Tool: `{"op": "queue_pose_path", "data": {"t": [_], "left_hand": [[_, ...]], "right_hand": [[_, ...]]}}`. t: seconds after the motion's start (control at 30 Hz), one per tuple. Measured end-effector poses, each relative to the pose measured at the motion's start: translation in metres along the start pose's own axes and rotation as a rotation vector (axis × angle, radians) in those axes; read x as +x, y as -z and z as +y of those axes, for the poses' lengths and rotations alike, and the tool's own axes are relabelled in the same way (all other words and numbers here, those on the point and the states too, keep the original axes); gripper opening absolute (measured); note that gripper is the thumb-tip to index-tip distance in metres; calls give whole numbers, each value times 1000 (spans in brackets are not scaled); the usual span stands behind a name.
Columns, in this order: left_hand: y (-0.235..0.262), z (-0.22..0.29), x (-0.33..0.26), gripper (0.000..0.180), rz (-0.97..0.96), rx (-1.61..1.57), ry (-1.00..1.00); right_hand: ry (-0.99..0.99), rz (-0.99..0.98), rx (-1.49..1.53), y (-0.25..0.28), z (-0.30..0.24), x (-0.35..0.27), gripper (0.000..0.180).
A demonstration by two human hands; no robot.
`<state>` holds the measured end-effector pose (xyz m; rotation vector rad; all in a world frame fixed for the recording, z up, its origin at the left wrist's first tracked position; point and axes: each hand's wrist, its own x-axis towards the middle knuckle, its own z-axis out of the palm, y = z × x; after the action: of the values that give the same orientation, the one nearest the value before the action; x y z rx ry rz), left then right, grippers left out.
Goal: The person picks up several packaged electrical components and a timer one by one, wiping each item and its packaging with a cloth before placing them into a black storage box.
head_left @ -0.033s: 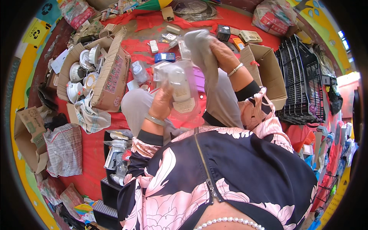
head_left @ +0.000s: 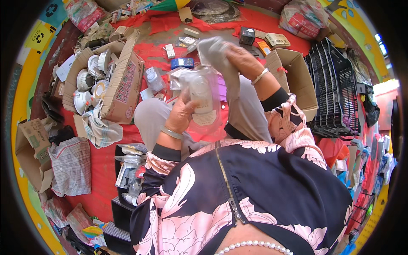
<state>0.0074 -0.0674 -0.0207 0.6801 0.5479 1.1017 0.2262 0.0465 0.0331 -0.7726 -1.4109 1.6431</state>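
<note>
My left hand (head_left: 180,114) grips a clear plastic blister pack (head_left: 203,98) from below; a white bottle-shaped item sits inside it. The pack is upright in front of my chest, over my grey-trousered knees. My right hand (head_left: 243,59) is closed on a grey cloth (head_left: 213,52), which it presses against the upper edge of the pack. Both wrists wear a bracelet. I am seated on a red mat (head_left: 153,51).
At the left a cardboard box (head_left: 123,83) holds several white round fittings. An open empty carton (head_left: 299,74) and stacked black crates (head_left: 340,93) stand at the right. A blue device (head_left: 182,63), small boxes, a checked cloth (head_left: 72,165) and packaged items (head_left: 129,168) lie around.
</note>
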Motion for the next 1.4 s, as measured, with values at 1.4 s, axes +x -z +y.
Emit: {"op": "queue_pose_path", "data": {"t": [1.4], "left_hand": [[19, -14, 7, 37, 278, -22, -268]], "right_hand": [[81, 279, -613, -69, 66, 24, 33]]}}
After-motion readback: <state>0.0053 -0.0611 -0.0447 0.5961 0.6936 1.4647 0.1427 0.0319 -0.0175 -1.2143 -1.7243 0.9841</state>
